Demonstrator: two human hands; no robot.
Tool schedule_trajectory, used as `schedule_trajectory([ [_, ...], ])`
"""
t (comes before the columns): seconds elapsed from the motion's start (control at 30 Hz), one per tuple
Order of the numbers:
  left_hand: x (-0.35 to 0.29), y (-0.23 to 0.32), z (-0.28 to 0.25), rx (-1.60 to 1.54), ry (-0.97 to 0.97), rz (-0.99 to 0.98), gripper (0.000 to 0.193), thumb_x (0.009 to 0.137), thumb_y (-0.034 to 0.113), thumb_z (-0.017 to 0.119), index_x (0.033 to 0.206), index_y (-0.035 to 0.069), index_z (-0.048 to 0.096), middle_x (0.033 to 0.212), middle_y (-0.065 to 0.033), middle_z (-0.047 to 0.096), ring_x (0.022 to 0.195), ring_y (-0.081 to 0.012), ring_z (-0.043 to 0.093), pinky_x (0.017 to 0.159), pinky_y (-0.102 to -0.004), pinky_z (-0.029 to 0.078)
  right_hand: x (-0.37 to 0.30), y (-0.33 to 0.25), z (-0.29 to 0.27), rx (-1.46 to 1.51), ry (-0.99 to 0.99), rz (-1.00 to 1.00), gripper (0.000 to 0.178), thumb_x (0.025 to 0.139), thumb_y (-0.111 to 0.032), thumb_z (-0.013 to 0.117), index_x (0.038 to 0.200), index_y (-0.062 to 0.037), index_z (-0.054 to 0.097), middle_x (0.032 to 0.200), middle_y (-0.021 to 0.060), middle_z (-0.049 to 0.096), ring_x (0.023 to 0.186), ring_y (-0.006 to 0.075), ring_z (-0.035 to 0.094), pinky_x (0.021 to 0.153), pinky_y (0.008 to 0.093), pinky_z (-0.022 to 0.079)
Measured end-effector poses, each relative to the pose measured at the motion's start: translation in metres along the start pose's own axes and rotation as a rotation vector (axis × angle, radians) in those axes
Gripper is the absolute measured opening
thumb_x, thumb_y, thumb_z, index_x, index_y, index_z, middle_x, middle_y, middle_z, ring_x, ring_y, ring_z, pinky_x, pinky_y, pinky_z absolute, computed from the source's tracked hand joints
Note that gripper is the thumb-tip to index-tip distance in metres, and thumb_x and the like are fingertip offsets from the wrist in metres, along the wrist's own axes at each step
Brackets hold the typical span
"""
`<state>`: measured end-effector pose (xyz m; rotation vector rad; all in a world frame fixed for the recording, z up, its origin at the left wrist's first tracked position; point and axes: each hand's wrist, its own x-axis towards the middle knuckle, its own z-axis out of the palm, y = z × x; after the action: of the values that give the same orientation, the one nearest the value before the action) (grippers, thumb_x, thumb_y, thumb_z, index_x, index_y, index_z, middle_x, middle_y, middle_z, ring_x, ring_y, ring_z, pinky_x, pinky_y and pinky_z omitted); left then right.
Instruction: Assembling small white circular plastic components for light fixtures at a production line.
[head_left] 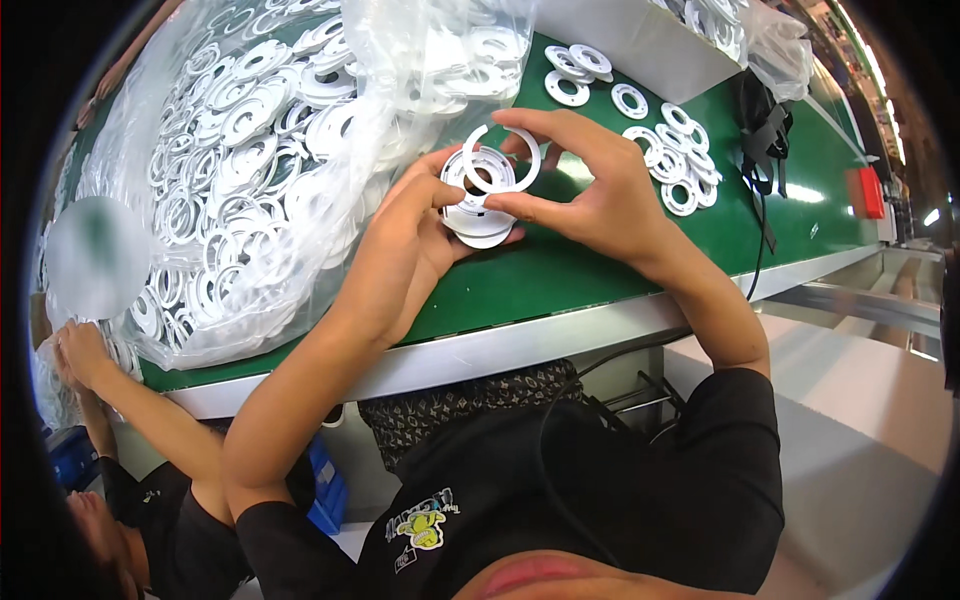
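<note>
My left hand [405,225] grips a small stack of white round plastic parts [484,225], its thumb resting on the upper one. A dark opening shows in the middle of that upper part. Between the thumb and fingers of my right hand [610,195] is a thin white ring [535,158] with a gap in its rim. The ring is tilted over the upper round part and overlaps it; whether the two touch, I cannot tell.
A clear plastic bag [375,120] full of white rings covers the left of the green table [540,290]. Loose white rings [680,160] lie to the right, before a white box [640,45]. A black cable [762,235] crosses the table edge. At left, another person's hand [85,352] works near the bag.
</note>
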<state>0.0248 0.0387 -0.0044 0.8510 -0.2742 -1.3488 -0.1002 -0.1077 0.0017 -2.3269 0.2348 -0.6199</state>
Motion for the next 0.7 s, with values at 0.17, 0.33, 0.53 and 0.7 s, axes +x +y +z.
schedule_trajectory([
  [0.17, 0.0, 0.0, -0.006, 0.057, -0.044, 0.016, 0.05, 0.086, 0.016, 0.04, 0.133, -0.002, 0.034, 0.126, -0.0202, 0.049, 0.115, -0.0279, 0.052, 0.101, -0.0423, 0.04, 0.0, 0.004, 0.01, -0.039, 0.07, -0.136, 0.051, 0.067, -0.027, 0.081, 0.109, -0.0037, 0.063, 0.113, 0.0118, 0.063, 0.103, 0.0286, 0.06, 0.089, 0.0351, 0.048],
  [0.33, 0.001, -0.002, -0.003, 0.021, -0.041, 0.009, 0.047, 0.087, 0.013, 0.04, 0.131, -0.002, 0.036, 0.122, -0.017, 0.05, 0.112, -0.0245, 0.052, 0.098, -0.04, 0.041, -0.002, 0.004, 0.018, -0.021, 0.067, -0.139, 0.051, 0.067, -0.028, 0.081, 0.108, -0.0031, 0.063, 0.111, 0.0117, 0.064, 0.102, 0.0287, 0.06, 0.086, 0.0345, 0.049],
  [0.53, 0.001, -0.002, 0.001, 0.012, -0.006, 0.03, 0.041, 0.09, 0.01, 0.038, 0.129, -0.003, 0.038, 0.119, -0.0141, 0.051, 0.108, -0.0215, 0.053, 0.094, -0.0366, 0.043, -0.003, 0.005, 0.018, -0.154, 0.099, -0.207, 0.051, 0.067, -0.029, 0.08, 0.107, -0.0037, 0.061, 0.104, 0.0107, 0.065, 0.093, 0.0294, 0.063, 0.08, 0.0349, 0.051],
  [0.7, 0.0, -0.002, 0.001, 0.048, -0.006, 0.059, 0.037, 0.096, 0.013, 0.037, 0.13, -0.002, 0.038, 0.12, -0.0127, 0.051, 0.109, -0.0203, 0.053, 0.094, -0.036, 0.043, -0.003, 0.005, 0.019, -0.208, 0.143, -0.288, 0.051, 0.068, -0.03, 0.078, 0.108, -0.0047, 0.06, 0.101, 0.0103, 0.066, 0.09, 0.029, 0.063, 0.077, 0.0347, 0.051],
])
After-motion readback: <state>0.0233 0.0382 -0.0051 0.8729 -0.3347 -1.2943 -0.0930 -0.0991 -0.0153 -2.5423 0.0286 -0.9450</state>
